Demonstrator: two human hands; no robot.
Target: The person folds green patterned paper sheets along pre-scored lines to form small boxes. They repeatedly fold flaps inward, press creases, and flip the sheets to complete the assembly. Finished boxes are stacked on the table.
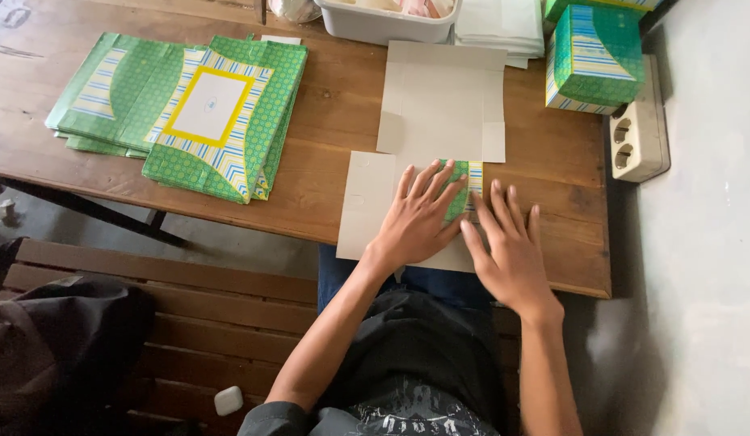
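Cardboard blank [439, 105] lying flat, grey side up, near the right end of the wooden table [334, 161], close to the front edge; one green patterned flap [464, 187] folded over onto it. Left hand [417, 220] spread flat, fingers extended, pressing on the fold; nothing gripped. Right hand [510, 257] likewise flat and open, palm down just beside the left, nothing held.

For a clean crease, judged from this layout: keep both palms flat, press along the score line from centre outward, hold panel edges aligned before applying full pressure.

Nearby: stack of flat green blanks [189, 109] to the left, assembled green box [593, 58] at far right, grey tub [387, 20] at the back.

Limits of view: crease line itself covered by both hands; tub contents cut off by frame edge; lower portion of blank hidden under the wrists.
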